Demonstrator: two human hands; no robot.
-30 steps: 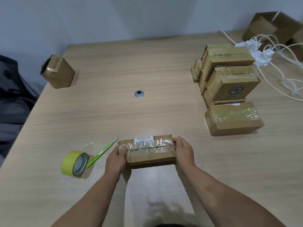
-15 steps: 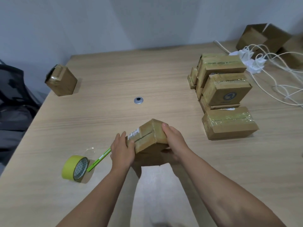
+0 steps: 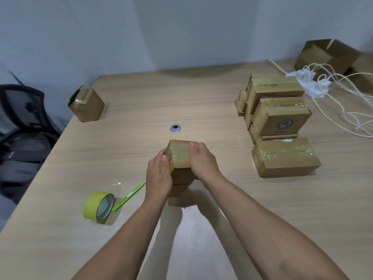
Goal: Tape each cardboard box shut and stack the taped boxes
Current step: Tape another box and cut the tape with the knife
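- Box [image 3: 179, 158] gripped from both sides by left hand [image 3: 158, 178] and right hand [image 3: 203, 161], upright at frame centre; tape seen over its top.
- Whether it rests on the surface [image 3: 141, 102] cannot be told.
- Taped boxes [image 3: 278, 110] already piled at right of frame.
- Judged left: this box to be stacked there; lone box [image 3: 86, 105] upper left, open boxes [image 3: 327, 55] upper right probably pending.
- Tape roll [image 3: 99, 206], cutter [image 3: 129, 196] laid lower left, untouched.

Both bare forearms enter from 6 o'clock, converging toward centre. Left hand [image 3: 158, 174] grips the cardboard box [image 3: 180, 157] at 9 o'clock, right hand [image 3: 203, 161] at 3 o'clock — thumbs on its top.
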